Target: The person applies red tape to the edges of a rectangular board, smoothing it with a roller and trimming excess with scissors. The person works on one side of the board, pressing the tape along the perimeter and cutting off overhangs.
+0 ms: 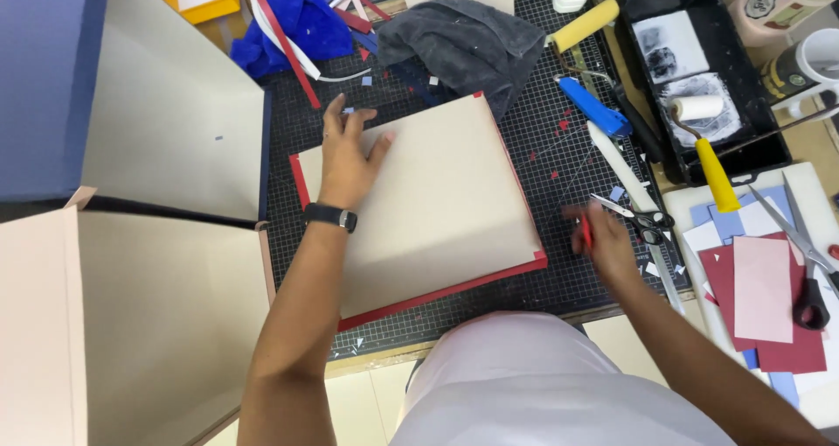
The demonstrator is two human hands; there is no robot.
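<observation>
My left hand [345,158] lies flat on a large grey board [437,201], fingers spread, with a dark watch on the wrist. The board rests on red paper [454,286] whose edges show along its left and bottom sides. Both sit on a black gridded cutting mat [559,162]. My right hand [603,236] hovers at the mat's right side, blurred, closed on a small red thing [586,234]. Small black-handled scissors [638,217] lie just beside that hand.
Big grey and pink box panels [166,131] stand at left. A dark cloth [463,40], blue fabric [301,18], a yellow roller [584,25], a blue knife [594,107], a black glue tray [699,70] with a roller, large scissors [804,254] and cut coloured papers [765,293] surround the mat.
</observation>
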